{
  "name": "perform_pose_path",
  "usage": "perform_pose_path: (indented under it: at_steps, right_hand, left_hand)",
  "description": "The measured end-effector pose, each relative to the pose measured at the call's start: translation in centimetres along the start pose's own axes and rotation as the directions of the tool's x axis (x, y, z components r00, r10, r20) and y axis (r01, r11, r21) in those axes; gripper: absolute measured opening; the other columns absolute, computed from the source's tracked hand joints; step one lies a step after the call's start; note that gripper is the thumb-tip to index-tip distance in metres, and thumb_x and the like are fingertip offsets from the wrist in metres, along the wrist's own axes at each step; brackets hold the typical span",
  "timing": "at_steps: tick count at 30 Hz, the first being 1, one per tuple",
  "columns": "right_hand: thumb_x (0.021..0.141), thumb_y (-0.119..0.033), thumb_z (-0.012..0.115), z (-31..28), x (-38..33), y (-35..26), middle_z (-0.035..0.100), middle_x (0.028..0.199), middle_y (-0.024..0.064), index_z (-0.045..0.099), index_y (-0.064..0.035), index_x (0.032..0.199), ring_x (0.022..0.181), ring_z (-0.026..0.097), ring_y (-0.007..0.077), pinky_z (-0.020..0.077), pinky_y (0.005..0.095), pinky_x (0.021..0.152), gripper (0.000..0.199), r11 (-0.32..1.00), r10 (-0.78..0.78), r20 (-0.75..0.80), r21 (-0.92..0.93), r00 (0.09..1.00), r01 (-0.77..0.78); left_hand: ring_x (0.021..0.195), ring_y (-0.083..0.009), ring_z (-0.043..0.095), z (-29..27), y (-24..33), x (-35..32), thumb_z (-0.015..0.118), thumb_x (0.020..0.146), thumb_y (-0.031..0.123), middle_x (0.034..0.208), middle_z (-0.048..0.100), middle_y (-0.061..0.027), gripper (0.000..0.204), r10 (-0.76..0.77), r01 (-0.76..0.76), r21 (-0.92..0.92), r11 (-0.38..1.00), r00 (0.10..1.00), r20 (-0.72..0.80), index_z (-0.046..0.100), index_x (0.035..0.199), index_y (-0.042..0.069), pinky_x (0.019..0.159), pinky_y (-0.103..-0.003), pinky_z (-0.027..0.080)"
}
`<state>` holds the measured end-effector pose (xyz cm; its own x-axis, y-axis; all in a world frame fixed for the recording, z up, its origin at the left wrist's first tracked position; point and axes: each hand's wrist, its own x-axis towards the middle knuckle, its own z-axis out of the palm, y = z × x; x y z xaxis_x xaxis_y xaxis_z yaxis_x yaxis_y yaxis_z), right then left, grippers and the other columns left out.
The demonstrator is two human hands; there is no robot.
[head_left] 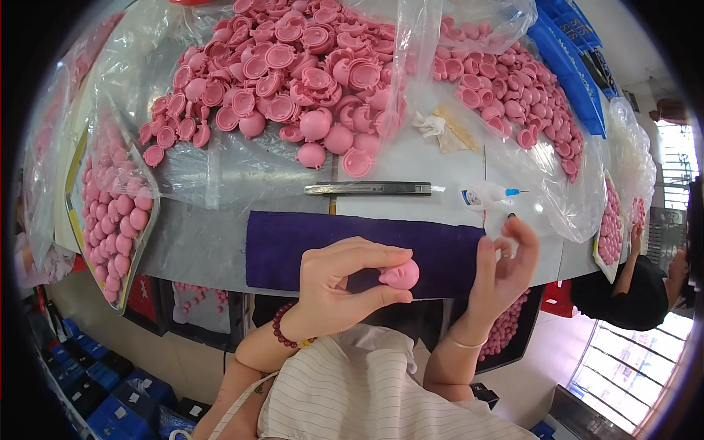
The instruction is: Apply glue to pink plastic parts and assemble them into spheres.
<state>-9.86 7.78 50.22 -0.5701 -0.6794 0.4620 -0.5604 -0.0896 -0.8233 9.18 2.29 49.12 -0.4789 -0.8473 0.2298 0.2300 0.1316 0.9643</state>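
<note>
My left hand (341, 282) pinches a small round pink plastic ball (400, 275) between thumb and forefinger, above the front edge of a dark purple cloth (275, 246). Small raised shapes show on the ball's left side. My right hand (504, 268) is lifted at the cloth's right end, thumb and curved forefinger apart. A tiny dark spot shows at its forefinger tip; I cannot make out what it is. Just beyond that hand lies a white squeeze bottle (484, 196) with a blue needle tip. A dark flat strip (368, 188) lies behind the cloth.
A large heap of pink half shells and balls (293, 81) covers the table's back, with a second heap (513, 92) at right. A tray of pink balls (114, 227) stands at left. Blue crates (568, 66) are at back right. Another person (631, 293) sits at far right.
</note>
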Motion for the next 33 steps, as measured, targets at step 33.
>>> perform_pose_path:
  at_steps: [33]
  right_hand:
    - [0.083, -0.024, 0.058, 0.9, -2.6, -1.4, 0.061, 0.078, 0.0140, 0.052, 0.0070, 0.098, 0.071, 0.057, 0.0167, 0.0435, 0.0241, 0.065, 0.035, 0.903, 0.123, 0.263, 0.371, 0.957, -0.218]
  left_hand:
    - [0.081, -0.0259, 0.059, -12.3, 6.3, -2.5, 0.065, 0.073, 0.007, 0.088, 0.062, -0.0124, 0.021, 0.266, 0.117, 0.841, 0.528, 0.918, -0.294, 0.059, 0.091, -0.001, 0.073, -0.032, 0.046]
